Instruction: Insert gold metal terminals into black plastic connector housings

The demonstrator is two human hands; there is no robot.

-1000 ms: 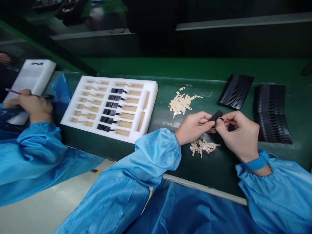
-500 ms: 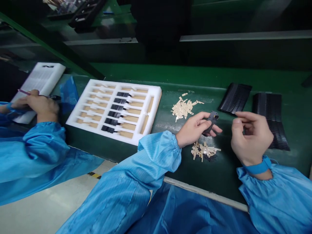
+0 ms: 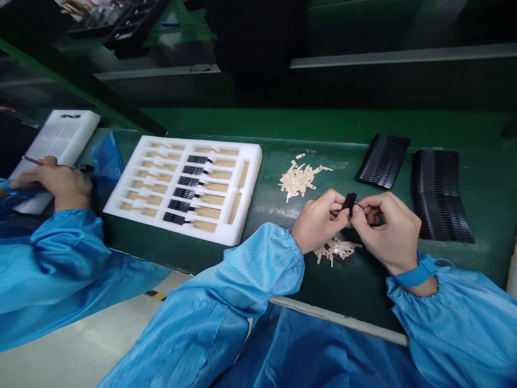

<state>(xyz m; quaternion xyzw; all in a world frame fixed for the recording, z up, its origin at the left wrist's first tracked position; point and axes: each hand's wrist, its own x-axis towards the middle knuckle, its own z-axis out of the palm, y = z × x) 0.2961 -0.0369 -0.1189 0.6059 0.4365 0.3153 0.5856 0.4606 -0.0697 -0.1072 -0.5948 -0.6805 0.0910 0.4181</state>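
Between finger and thumb, my left hand (image 3: pixel 321 220) grips a small black part (image 3: pixel 349 201). Close on its right, my right hand (image 3: pixel 390 226) pinches a thin dark piece at the part's edge; its exact shape is too small to tell. Behind my left hand lies a loose pile of pale metal pieces (image 3: pixel 298 180). A second pile of metal pieces (image 3: pixel 337 250) sits just in front of my hands, partly hidden by them. Two sets of black ribbed parts, a smaller one (image 3: pixel 383 161) and a larger one (image 3: pixel 440 196), lie beyond and right of my right hand.
A white foam tray (image 3: pixel 232 235) with several black parts in its slots lies to the left on the green table (image 3: pixel 347 302). Farther left are a blue plastic piece (image 3: pixel 107 159), another white tray (image 3: pixel 86 126) and another person's hand (image 3: pixel 67 186).
My right hand has moved left to the black part and now pinches at its edge. My left hand has turned the part. The view has shifted slightly.
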